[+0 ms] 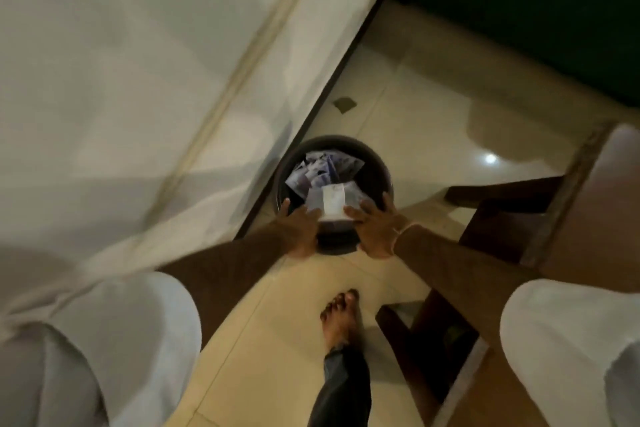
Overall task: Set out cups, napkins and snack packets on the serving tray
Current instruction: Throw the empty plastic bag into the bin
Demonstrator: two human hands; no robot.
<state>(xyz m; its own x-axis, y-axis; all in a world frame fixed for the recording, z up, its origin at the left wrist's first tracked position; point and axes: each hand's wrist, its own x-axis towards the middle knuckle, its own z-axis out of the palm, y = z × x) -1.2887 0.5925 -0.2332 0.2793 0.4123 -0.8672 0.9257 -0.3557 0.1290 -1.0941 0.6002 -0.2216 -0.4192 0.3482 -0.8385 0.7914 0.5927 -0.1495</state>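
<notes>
I hold a dark round tray (375, 166) out in front of me above the tiled floor. My left hand (299, 230) grips its near-left rim and my right hand (375, 229) grips its near-right rim. On the tray lie several purple-and-white snack packets (320, 168) in a loose pile. A white folded napkin or packet (333, 203) sits at the near side between my thumbs. The picture is blurred and I can make out no cups.
A bed with white sheets (138, 80) fills the left side, its dark base edge running diagonally. Wooden furniture (502, 218) stands at the right. Cream floor tiles (415, 107) lie ahead. My bare foot (339, 319) is on the floor below the tray.
</notes>
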